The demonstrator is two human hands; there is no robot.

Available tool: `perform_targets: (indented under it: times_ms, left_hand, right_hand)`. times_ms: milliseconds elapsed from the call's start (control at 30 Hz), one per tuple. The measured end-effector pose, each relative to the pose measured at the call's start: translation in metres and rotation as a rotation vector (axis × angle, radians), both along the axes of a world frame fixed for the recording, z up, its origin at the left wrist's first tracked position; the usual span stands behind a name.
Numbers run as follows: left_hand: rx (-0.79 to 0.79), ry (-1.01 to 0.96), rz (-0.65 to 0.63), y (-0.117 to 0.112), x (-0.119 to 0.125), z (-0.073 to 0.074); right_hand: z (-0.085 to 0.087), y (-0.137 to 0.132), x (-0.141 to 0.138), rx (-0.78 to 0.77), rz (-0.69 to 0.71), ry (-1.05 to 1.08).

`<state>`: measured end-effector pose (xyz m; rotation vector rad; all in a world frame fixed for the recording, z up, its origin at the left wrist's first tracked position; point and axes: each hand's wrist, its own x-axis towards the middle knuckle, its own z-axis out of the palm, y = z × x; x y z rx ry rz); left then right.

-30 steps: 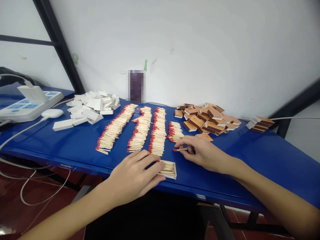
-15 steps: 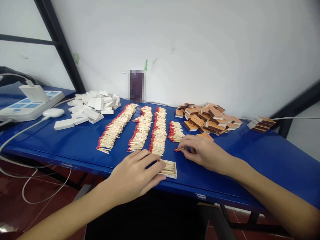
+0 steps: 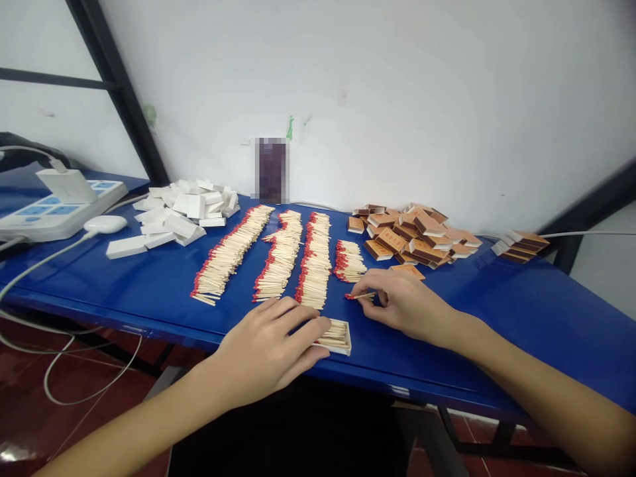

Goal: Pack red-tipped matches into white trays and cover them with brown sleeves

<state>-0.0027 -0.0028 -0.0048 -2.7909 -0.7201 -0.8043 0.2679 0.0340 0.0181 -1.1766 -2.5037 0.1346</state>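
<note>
My left hand (image 3: 281, 341) is closed around the left end of a white matchbox tray (image 3: 349, 339) at the table's near edge. Matches (image 3: 336, 334) lie inside that tray, partly hidden by my fingers. To the right, my right hand (image 3: 397, 298) pinches a few red-tipped matches (image 3: 360, 296) just above or on the blue surface; I cannot tell which. Just beyond its fingertips is a short row of matches (image 3: 349, 260). Longer rows of matches, such as the one nearest the tray (image 3: 316, 258), run away from me to the left.
White empty-looking trays (image 3: 191, 205) are heaped at the back left. Orange and brown matchbox sleeves (image 3: 417, 232) form a pile at the back right. A power strip (image 3: 64, 212) with white cables lies at the far left of the blue table (image 3: 521, 318).
My right fingers have shifted slightly on the pinched matches, so more of the sticks shows. My left hand and the tray stay almost where they were.
</note>
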Motion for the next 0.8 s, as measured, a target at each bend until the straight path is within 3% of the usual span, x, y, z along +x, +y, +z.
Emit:
perform_targets:
  times_ms: [267, 467, 667, 800]
  left_hand:
    - [0.008, -0.011, 0.003, -0.001, -0.001, 0.000]
    - [-0.011, -0.011, 0.004, 0.000, 0.001, 0.001]
    - [-0.009, -0.035, 0.028, -0.001, 0.002, 0.003]
    - [0.004, -0.066, 0.041, -0.002, 0.001, 0.001]
  right_hand:
    - [0.013, -0.002, -0.004, -0.175, -0.102, -0.033]
    - [0.012, 0.002, -0.009, -0.175, -0.123, 0.025]
    - [0.025, -0.013, -0.020, -0.351, -0.096, 0.211]
    - [0.031, -0.025, -0.036, -0.456, 0.030, 0.268]
